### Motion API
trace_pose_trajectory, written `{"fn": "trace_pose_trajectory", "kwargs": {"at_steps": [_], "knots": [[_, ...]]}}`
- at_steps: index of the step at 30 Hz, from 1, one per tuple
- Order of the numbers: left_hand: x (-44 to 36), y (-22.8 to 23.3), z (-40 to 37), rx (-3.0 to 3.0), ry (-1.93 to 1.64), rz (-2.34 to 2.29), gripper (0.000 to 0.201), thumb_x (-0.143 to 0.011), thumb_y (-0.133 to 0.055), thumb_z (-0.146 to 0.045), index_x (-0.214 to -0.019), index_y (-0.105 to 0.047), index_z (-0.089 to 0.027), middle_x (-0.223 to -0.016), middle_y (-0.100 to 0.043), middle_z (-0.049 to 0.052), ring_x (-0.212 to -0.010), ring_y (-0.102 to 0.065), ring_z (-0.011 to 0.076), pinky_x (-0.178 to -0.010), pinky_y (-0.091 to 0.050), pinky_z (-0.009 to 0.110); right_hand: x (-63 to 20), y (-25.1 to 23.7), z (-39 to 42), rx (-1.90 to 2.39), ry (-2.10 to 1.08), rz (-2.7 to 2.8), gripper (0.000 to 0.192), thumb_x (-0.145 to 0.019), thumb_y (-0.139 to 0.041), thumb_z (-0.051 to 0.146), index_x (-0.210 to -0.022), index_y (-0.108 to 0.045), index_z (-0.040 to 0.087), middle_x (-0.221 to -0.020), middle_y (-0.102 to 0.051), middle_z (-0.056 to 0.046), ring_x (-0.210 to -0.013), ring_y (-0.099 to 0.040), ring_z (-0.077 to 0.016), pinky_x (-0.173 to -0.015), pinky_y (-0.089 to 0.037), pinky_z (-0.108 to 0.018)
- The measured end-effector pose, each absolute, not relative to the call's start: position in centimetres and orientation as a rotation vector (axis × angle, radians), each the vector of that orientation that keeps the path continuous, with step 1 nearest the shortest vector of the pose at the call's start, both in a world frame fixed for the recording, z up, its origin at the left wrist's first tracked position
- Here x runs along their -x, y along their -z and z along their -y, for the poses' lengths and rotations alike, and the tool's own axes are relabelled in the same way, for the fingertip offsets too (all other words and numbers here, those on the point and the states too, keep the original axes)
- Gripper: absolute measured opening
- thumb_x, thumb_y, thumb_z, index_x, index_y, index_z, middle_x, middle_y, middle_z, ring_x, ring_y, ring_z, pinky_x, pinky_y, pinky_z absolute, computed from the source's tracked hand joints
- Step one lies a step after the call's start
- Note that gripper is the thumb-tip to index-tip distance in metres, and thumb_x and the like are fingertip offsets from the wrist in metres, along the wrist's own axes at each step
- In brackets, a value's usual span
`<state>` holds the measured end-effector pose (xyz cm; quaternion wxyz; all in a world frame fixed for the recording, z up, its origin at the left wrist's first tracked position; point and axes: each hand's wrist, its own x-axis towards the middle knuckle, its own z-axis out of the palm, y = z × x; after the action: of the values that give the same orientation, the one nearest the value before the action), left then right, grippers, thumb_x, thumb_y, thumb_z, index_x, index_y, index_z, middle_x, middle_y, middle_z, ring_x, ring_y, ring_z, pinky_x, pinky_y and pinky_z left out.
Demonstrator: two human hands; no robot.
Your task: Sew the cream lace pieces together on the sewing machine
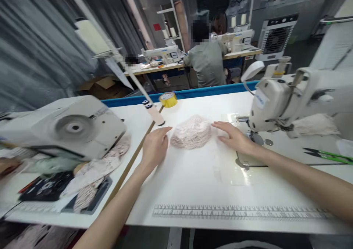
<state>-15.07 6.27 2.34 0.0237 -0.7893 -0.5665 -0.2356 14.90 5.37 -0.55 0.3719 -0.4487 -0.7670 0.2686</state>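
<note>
A neat stack of pale pink, scallop-edged fabric pieces (191, 132) lies on the white table between my two hands. On its left side is my left hand (154, 146), index finger stretched towards the stack and thumb apart, holding nothing. My right hand (234, 137) is open at the stack's right, its fingers reaching towards the edge with a small gap. Whether the left fingertips touch the fabric I cannot tell. Just right of my right hand stands a sewing machine (266, 105), with pale cloth (316, 125) behind its needle area.
A thread cone (154, 113) and a yellow tape roll (168, 100) stand beyond my left hand. Green-handled thread snips (329, 155) lie at right. A printed ruler (220, 211) runs along the front edge. Another machine (68, 126) occupies the left. A person (206, 63) sits farther back.
</note>
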Motion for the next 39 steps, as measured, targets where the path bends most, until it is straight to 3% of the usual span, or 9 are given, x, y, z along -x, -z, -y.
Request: {"fn": "trace_pose_trajectory", "kwargs": {"at_steps": [3,7,11,15,21,32,36,39], "knots": [[14.4,-2.6,-5.8,2.495,0.763,1.495,0.034,-0.084,-0.039,-0.021,-0.11,-0.062,-0.023,-0.113,-0.067,0.006,-0.108,-0.06,0.0288,-0.093,-0.045,0.045,-16.8,-0.2,-2.1,1.17,-0.622,2.067,0.04,-0.078,-0.057,0.012,-0.116,-0.065,0.024,-0.131,-0.057,-0.007,-0.126,-0.047,-0.0229,-0.107,-0.036,-0.043],[11.5,-2.7,-4.7,2.421,0.856,1.077,0.022,-0.084,-0.041,-0.016,-0.09,-0.06,-0.027,-0.086,-0.07,0.001,-0.084,-0.065,0.0287,-0.072,-0.048,0.044,-21.0,-0.8,2.2,1.242,-0.367,2.302,0.033,-0.084,-0.048,0.01,-0.107,-0.067,0.023,-0.116,-0.065,-0.004,-0.102,-0.061,-0.0186,-0.086,-0.048,-0.033],[6.1,-2.8,-3.1,2.651,0.901,0.609,0.02,-0.084,-0.045,-0.007,-0.08,-0.055,-0.024,-0.075,-0.068,-0.003,-0.071,-0.064,0.0175,-0.066,-0.046,0.033,-27.5,-1.3,3.5,1.723,0.123,2.169,0.03,-0.084,-0.045,0.009,-0.099,-0.067,0.022,-0.098,-0.068,-0.004,-0.089,-0.061,-0.0188,-0.073,-0.045,-0.03],[-0.3,-2.6,-2.0,2.823,0.877,0.43,0.026,-0.087,-0.039,-0.005,-0.078,-0.057,-0.021,-0.074,-0.067,-0.002,-0.068,-0.063,0.0135,-0.063,-0.045,0.029,-32.9,-1.7,1.4,1.935,0.276,1.99,0.027,-0.083,-0.045,0.008,-0.101,-0.064,0.016,-0.104,-0.064,-0.012,-0.09,-0.058,-0.0246,-0.065,-0.039,-0.031],[-5.6,-1.1,-1.3,2.967,0.888,0.402,0.029,-0.089,-0.037,-0.004,-0.077,-0.059,-0.019,-0.076,-0.068,0.0,-0.068,-0.061,0.0139,-0.063,-0.044,0.029,-34.5,-1.6,-1.0,1.969,0.283,2.016,0.019,-0.084,-0.049,0.009,-0.089,-0.066,0.018,-0.09,-0.065,-0.009,-0.084,-0.057,-0.0227,-0.068,-0.035,-0.03],[-5.4,0.0,-1.6,3.039,0.979,0.598,0.028,-0.089,-0.038,-0.005,-0.081,-0.06,-0.021,-0.077,-0.068,-0.001,-0.069,-0.06,0.014,-0.063,-0.044,0.029,-35.0,-1.9,-0.9,1.912,0.182,1.935,0.023,-0.088,-0.046,0.017,-0.083,-0.069,0.02,-0.079,-0.066,-0.004,-0.074,-0.057,-0.0187,-0.066,-0.035,-0.029],[-5.7,-0.1,-1.5,3.061,0.989,0.691,0.027,-0.091,-0.036,-0.01,-0.093,-0.061,-0.021,-0.086,-0.069,0.002,-0.078,-0.062,0.0162,-0.07,-0.045,0.031,-33.4,-2.8,0.1,1.843,0.096,1.998,0.022,-0.089,-0.046,0.014,-0.083,-0.067,0.017,-0.082,-0.066,-0.007,-0.075,-0.058,-0.0189,-0.064,-0.037,-0.03],[-5.9,-0.2,-1.3,3.102,0.934,0.887,0.028,-0.094,-0.033,-0.016,-0.104,-0.059,-0.021,-0.097,-0.067,0.003,-0.089,-0.06,0.0176,-0.078,-0.044,0.034,-30.3,-3.2,2.1,1.677,-0.122,2.215,0.02,-0.088,-0.05,0.012,-0.077,-0.066,0.017,-0.079,-0.066,-0.004,-0.066,-0.057,-0.014,-0.058,-0.039,-0.026]]}}
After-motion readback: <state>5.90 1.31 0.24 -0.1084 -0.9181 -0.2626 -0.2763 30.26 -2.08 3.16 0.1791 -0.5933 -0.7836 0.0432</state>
